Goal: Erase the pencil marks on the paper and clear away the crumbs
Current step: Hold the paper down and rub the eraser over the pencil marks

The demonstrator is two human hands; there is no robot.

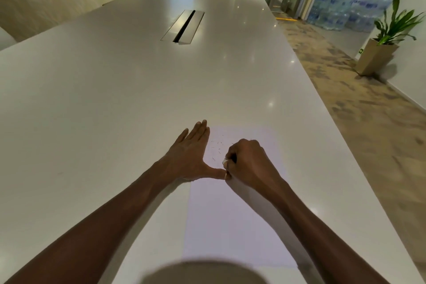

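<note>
Paper: the white sheet (232, 221) lies flat on the counter (115, 90) directly in front of you, its long side running away from you.
Pencil marks: none can be told apart from the debris at this resolution; assume some remain under or beside your right fist.
Crumbs: short dark eraser crumbs (216, 147) lie scattered on the far part of the sheet, between your two hands.
Eraser: a small pale eraser (224, 161) shows at the thumb side of your right fist, down at the sheet.
Right grip: your right hand (249, 163) is curled tight around the eraser.
Left grip: your left hand (189, 152) is flat, fingers straight, pressing the sheet's left edge, thumb stretched toward the right fist.
Step, as judged: rubbing appears under way; sweeping not yet done.
Risk one: the sheet is pinned on one side only, so a hard stroke toward the free right edge could buckle or crease it.
Risk two: dragging the fist through the crumbs could smear graphite back onto the sheet.
Risk three: sweeping across the glossy counter could merely spread the crumbs.
</note>
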